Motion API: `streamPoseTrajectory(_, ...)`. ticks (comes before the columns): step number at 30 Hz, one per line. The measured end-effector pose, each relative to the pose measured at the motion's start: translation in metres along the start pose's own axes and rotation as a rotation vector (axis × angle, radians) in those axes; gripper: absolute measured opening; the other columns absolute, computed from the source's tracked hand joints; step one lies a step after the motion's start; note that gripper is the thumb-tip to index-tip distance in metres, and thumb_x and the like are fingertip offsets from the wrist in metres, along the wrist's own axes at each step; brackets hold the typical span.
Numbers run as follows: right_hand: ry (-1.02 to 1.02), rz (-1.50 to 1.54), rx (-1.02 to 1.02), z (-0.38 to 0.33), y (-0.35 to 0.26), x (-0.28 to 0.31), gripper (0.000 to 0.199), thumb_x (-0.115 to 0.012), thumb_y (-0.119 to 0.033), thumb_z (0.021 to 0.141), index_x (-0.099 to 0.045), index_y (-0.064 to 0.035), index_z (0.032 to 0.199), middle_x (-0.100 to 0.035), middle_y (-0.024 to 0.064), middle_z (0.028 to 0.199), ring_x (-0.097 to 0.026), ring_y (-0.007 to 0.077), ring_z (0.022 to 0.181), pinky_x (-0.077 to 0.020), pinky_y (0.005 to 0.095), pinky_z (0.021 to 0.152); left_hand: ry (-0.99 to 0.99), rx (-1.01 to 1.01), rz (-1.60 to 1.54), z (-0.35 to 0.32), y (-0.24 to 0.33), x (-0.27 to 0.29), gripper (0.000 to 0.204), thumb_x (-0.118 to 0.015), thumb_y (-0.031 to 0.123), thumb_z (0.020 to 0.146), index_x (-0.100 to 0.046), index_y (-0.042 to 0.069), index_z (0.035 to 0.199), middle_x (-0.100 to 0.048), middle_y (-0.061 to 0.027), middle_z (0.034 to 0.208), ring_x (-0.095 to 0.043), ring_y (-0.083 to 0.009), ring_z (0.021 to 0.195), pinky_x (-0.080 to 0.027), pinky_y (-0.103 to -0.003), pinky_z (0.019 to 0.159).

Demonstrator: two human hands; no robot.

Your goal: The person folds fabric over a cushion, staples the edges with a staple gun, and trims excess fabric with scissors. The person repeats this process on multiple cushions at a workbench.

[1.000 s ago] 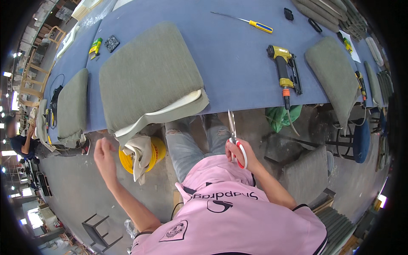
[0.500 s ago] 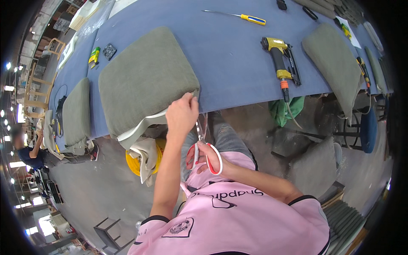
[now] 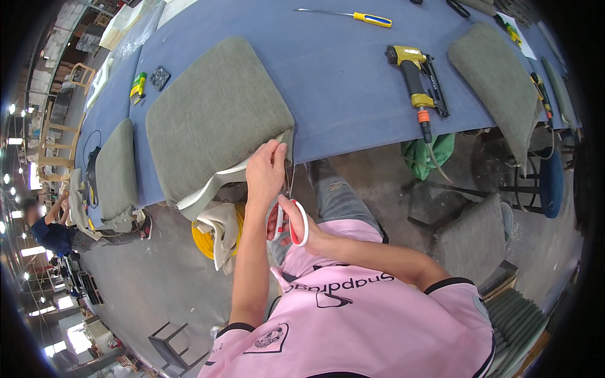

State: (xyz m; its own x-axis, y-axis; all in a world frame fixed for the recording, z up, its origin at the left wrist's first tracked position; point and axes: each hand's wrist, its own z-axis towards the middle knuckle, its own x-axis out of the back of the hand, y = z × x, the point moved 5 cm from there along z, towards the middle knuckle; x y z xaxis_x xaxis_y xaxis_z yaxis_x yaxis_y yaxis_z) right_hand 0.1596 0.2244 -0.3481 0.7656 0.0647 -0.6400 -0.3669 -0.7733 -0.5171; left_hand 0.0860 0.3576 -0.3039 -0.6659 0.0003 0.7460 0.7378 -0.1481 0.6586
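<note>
Grey-green square fabric seat cushion (image 3: 214,113) lies flat on blue counter (image 3: 340,82), centre-left of frame, near corner overhanging counter edge; pale cream lining flap (image 3: 208,192) hangs below that edge. Left hand (image 3: 265,171) pinches cushion's corner fabric at edge. Right hand (image 3: 296,223), just below, fingers through red-and-white scissors (image 3: 288,217), grasping them, blades pointing up toward pinched corner. Yellow-black staple gun (image 3: 417,79) on counter, upper right. Yellow-handled screwdriver (image 3: 353,16) at top. Second grey cushion (image 3: 498,75) far right; third (image 3: 116,170) far left.
</note>
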Motion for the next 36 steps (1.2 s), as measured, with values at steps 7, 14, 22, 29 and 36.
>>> streamPoseTrajectory(7, 0.012, -0.016, 0.195, 0.02, -0.026, 0.011, 0.067, -0.037, -0.078, 0.105, -0.059, -0.0146, 0.102, -0.065, 0.0016, 0.078, -0.066, 0.0134, 0.074, -0.049, 0.031, 0.06, -0.105, 0.083, -0.083, -0.001, 0.0, 0.001, 0.033, -0.062, 0.027, 0.108, -0.059, -0.002, 0.093, -0.06, -0.0207, 0.078, -0.057, -0.0366, 0.072, -0.047, -0.046, 0.069)
streamPoseTrajectory(14, -0.004, -0.007, 0.266, 0.033, -0.014, 0.022, 0.075, -0.035, -0.083, 0.105, -0.058, -0.0128, 0.092, -0.063, 0.0029, 0.075, -0.064, 0.0147, 0.066, -0.0479, 0.0292, 0.058, -0.117, 0.035, -0.117, -0.004, -0.004, -0.003, 0.033, -0.061, 0.027, 0.109, -0.057, -0.002, 0.095, -0.052, -0.0149, 0.072, -0.045, -0.0249, 0.066, -0.044, -0.041, 0.065)
streamPoseTrajectory(22, -0.003, 0.045, 0.372, 0.042, -0.02, 0.03, 0.08, -0.036, -0.084, 0.104, -0.058, -0.0077, 0.092, -0.06, 0.0046, 0.073, -0.061, 0.0158, 0.063, -0.0471, 0.0287, 0.059, -0.086, -0.026, -0.081, -0.009, -0.007, -0.006, 0.035, -0.062, 0.025, 0.108, -0.053, -0.003, 0.09, -0.052, -0.0183, 0.07, -0.044, -0.0281, 0.063, -0.044, -0.042, 0.063)
streamPoseTrajectory(29, 0.028, -0.044, 0.453, 0.049, -0.019, 0.045, 0.078, -0.039, -0.08, 0.106, -0.059, -0.0063, 0.091, -0.059, 0.0062, 0.072, -0.06, 0.0167, 0.059, -0.0465, 0.0308, 0.056, -0.13, 0.013, -0.04, -0.011, -0.005, -0.003, 0.03, -0.063, 0.028, 0.106, -0.064, 0.002, 0.092, -0.065, -0.0174, 0.078, -0.062, -0.0399, 0.08, -0.044, -0.05, 0.079)
streamPoseTrajectory(36, 0.015, -0.185, 0.39, 0.033, -0.018, 0.051, 0.075, -0.045, -0.073, 0.108, -0.057, -0.0065, 0.076, -0.057, 0.0068, 0.063, -0.058, 0.0168, 0.055, -0.0448, 0.0318, 0.054, -0.038, -0.088, -0.058, -0.025, -0.001, 0.009, 0.033, -0.064, 0.023, 0.106, -0.055, -0.004, 0.089, -0.056, -0.0207, 0.073, -0.052, -0.0341, 0.065, -0.043, -0.044, 0.064)
